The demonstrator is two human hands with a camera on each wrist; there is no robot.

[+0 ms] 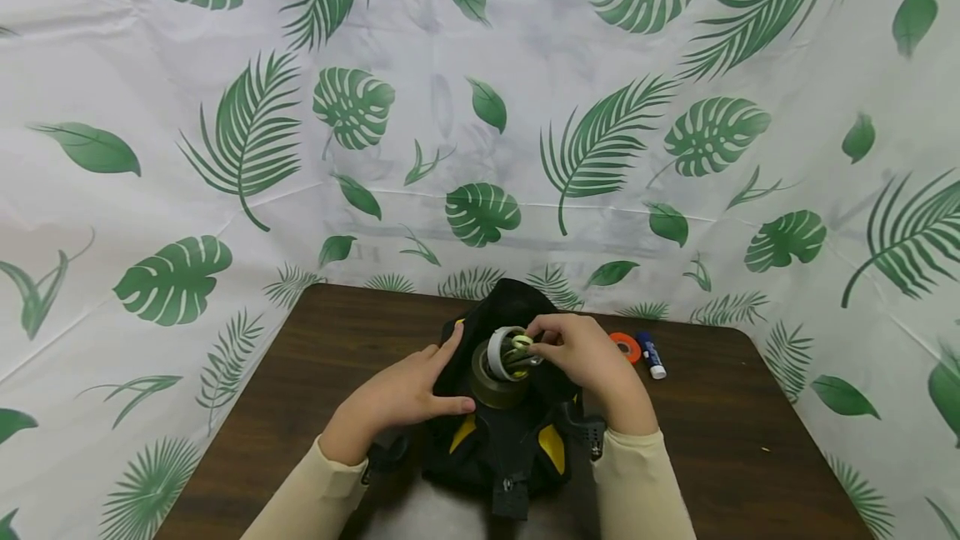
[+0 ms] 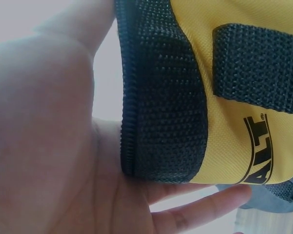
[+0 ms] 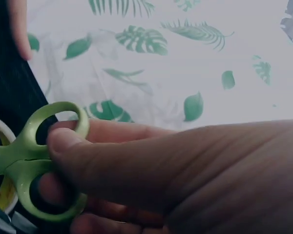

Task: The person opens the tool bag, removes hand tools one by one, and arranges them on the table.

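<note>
A black tool bag with yellow panels [image 1: 465, 473] stands on the table in front of me. My left hand [image 1: 405, 386] rests against its left side, thumb and fingers spread and straight. The left wrist view shows the palm beside the bag's black webbing edge and yellow panel [image 2: 229, 131]. My right hand [image 1: 592, 352] pinches green scissors [image 3: 24, 156] by their handle loops at the bag's opening. The blades point down and are mostly hidden. Around the scissors sits a white tape roll [image 1: 494, 354], above a brown tape roll [image 1: 498, 392].
To the right of the bag, an orange tape roll [image 1: 626, 347] lies beside a blue glue stick [image 1: 649, 354] with a white end. The dark wooden table [image 1: 712, 448] meets a leaf-print curtain [image 1: 405, 215] at its back edge.
</note>
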